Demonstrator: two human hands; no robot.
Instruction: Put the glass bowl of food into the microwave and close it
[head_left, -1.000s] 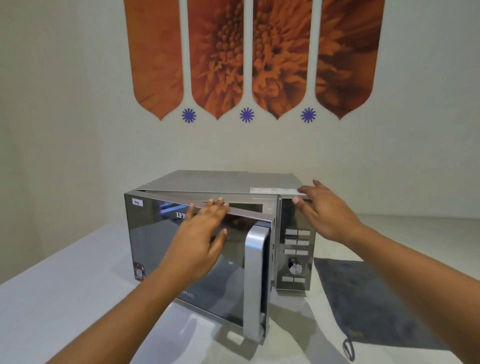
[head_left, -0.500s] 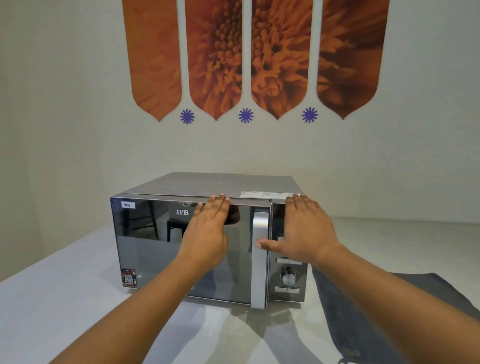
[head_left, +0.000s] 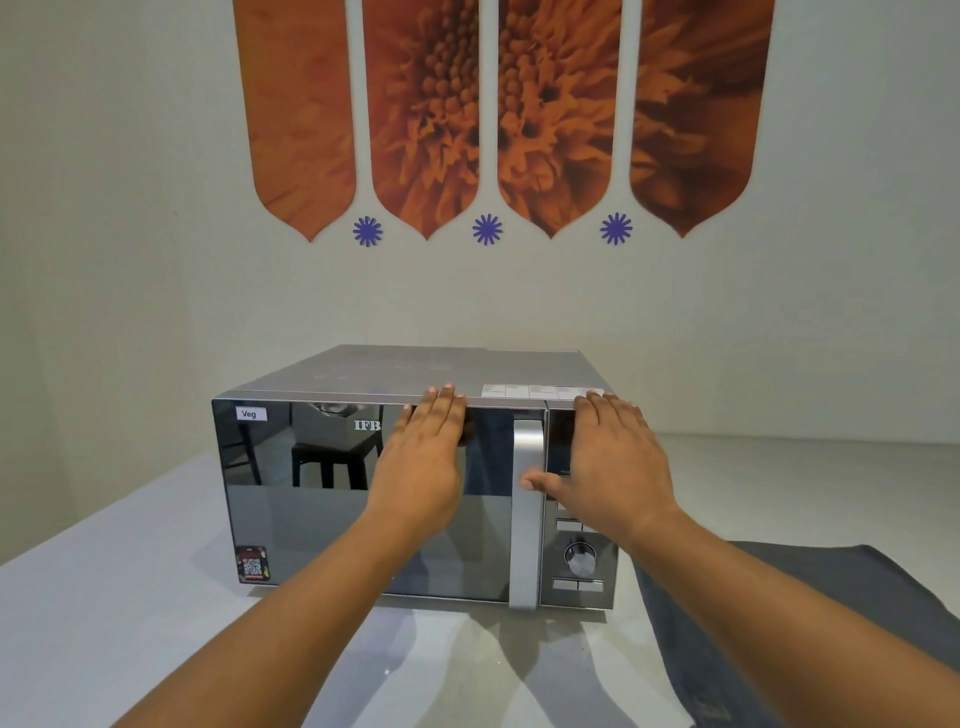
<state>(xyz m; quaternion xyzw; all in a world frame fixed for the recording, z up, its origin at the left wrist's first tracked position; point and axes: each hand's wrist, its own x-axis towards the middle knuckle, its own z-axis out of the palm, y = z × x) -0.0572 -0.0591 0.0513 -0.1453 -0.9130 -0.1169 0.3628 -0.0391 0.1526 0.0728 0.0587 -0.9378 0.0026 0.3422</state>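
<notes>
On the pale surface (head_left: 104, 623) sits the silver microwave (head_left: 415, 499), square to the head camera, and its mirrored door (head_left: 322, 525) lies flush with the body, shut. The left hand (head_left: 421, 467) is flat against the upper right part of that door, palm on the glass, fingers (head_left: 441, 405) straight and pressed together, their tips reaching the top edge of the door. Nothing is gripped there; it is an open palm laid on the panel. The right hand (head_left: 613, 467) is spread flat over the control panel (head_left: 579, 571), fingertips up at the top front corner of the oven, while the thumb sticks out leftward and touches the vertical silver handle (head_left: 527, 519). Those fingers too are extended and close together, clamped on nothing.

The glass bowl of food cannot be seen: the door is reflective, showing a dark stool and a room, not the inside. A small white "Veg" label (head_left: 251, 414) sits at the door's upper left, a coloured sticker (head_left: 252, 563) at its lower left. Below the right hand, a round knob (head_left: 579, 558) and a row of buttons are clear of the palm. A dark grey cloth (head_left: 779, 613) lies on the surface just right of the microwave, under the right forearm. On the wall behind hang four orange flower panels (head_left: 498, 114).
</notes>
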